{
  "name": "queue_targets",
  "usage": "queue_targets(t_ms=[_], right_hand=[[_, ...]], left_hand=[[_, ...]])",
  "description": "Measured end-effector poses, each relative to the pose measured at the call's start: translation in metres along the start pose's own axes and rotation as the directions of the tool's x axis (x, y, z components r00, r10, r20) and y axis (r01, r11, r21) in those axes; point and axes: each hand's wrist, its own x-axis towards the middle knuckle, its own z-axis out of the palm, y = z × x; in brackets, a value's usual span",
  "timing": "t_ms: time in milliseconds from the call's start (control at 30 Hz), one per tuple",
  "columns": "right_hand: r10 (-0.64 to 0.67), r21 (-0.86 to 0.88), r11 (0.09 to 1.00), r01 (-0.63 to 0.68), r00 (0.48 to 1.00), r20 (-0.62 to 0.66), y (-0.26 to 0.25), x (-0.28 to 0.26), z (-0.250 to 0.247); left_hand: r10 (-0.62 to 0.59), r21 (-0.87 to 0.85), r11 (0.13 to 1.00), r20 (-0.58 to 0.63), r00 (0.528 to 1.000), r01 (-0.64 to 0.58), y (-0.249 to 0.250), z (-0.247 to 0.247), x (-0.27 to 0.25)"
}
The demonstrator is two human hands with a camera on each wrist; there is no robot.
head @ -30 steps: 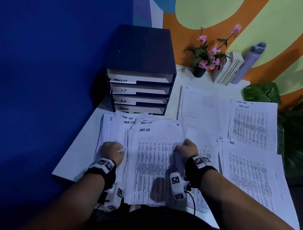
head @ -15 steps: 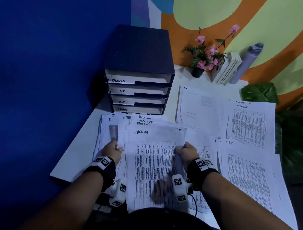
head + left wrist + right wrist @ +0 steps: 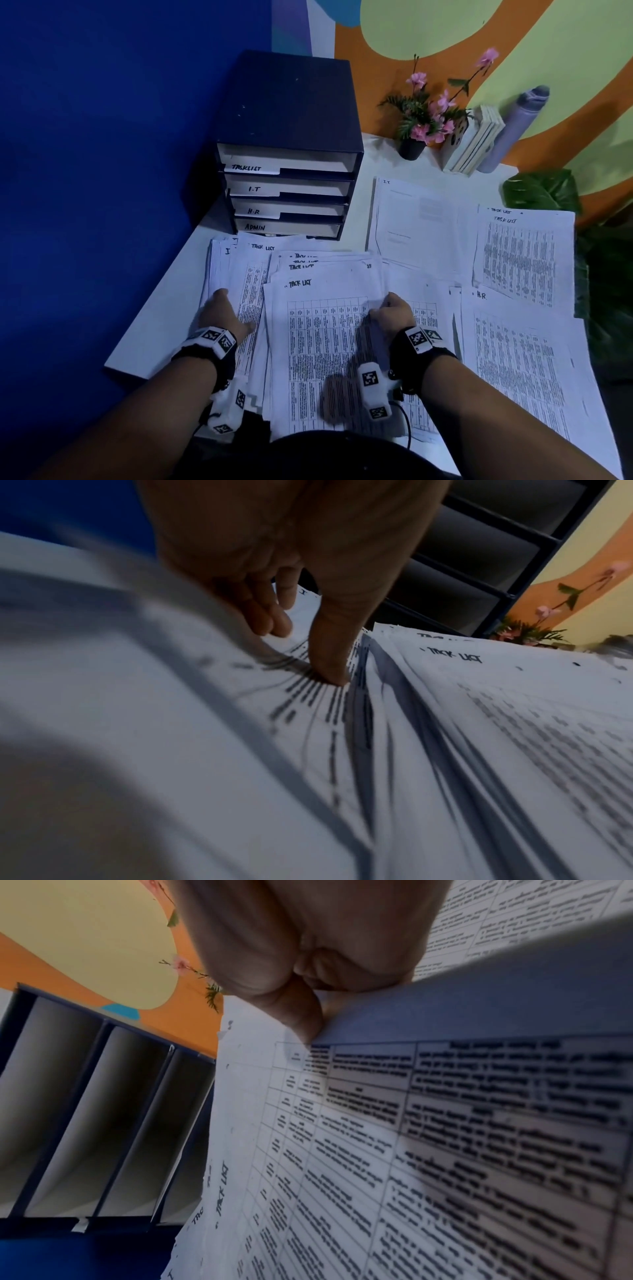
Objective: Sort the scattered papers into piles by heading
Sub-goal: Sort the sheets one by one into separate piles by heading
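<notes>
Head view: you've got a fat stack point(image 3: 325, 342) of printed sheets sitting near you on the white worktop point(image 3: 161, 325), fanned so several "TASK LIST" headings peek out one behind the other at the far edge. Your right hand point(image 3: 390, 313) pinches the right edge of the top sheets, probably to pull the same-heading bunch off in one go. Your left hand point(image 3: 222, 313) lies on the sheets just left of it, which looks like it's there to pin the leftovers so they don't slide along. To the right there are piles going already: an I.T. pile point(image 3: 414, 219) far off, a task list pile point(image 3: 524, 260) beside it, and an H.R. pile point(image 3: 513, 359) nearer. The drawer unit point(image 3: 287, 147) at the far left carries the same labels plus ADMIN, so that's likely where the piles end up.

Left wrist view: your thumb tip point(image 3: 329, 669) presses down on a sheet and the paper puckers around it. The other fingers point(image 3: 270, 618) are only loosely bent and touch the paper, nothing gripped. The sheets are thin, white, dense with table print, and they bulge up in soft waves, so they'll slip if you let go.

Right wrist view: your thumb point(image 3: 301, 1015) and curled fingers clamp a lifted sheet edge, and the gridded page with its handwritten heading point(image 3: 222, 1188) hangs below.
</notes>
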Motion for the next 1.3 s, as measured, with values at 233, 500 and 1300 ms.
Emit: queue_targets(t_ms=[233, 500, 1300], right_hand=[[-0.018, -0.04, 0.999, 0.018, 1.0, -0.001, -0.004, -0.002, 0.0], [-0.018, -0.035, 0.999, 0.02, 0.999, 0.051, -0.005, -0.003, -0.004], [0.113, 0.129, 0.984, -0.12, 0.992, 0.061, 0.01, 0.005, 0.002]], left_hand=[[-0.112, -0.111, 0.988, -0.039, 0.993, 0.107, -0.001, 0.0, 0.004], [-0.162, -0.094, 0.982, 0.04, 0.986, 0.165, -0.007, -0.004, 0.012], [0.025, 0.056, 0.998, 0.039, 0.999, -0.027, -0.003, 0.005, 0.002]])
